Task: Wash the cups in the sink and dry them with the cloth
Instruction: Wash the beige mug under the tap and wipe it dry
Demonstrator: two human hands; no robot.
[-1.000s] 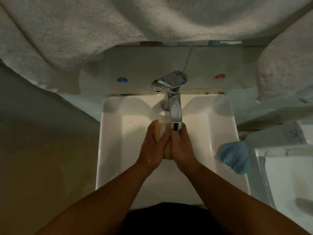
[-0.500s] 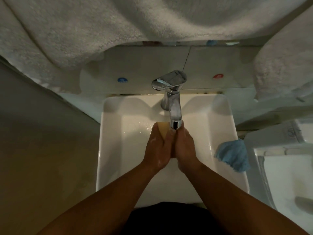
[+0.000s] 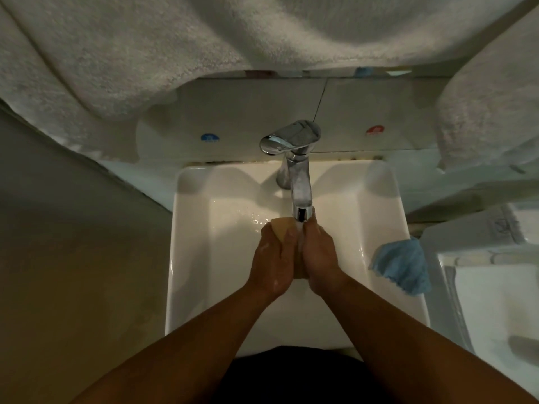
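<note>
Tight room at the tap, open basin on both sides

The tap (image 3: 297, 182) spout hangs just over both hands, the left hand (image 3: 274, 258) and right hand (image 3: 319, 258), blocking any lift straight up. The sink (image 3: 192, 258) floor lies open left and near; a blue cloth (image 3: 401, 266) drapes the right rim, and towels (image 3: 145, 53) overhang the back.

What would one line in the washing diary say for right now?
step: rinsing | left hand + right hand: hold tan cup under faucet, water running | blue cloth: on sink rim, untouched
</note>
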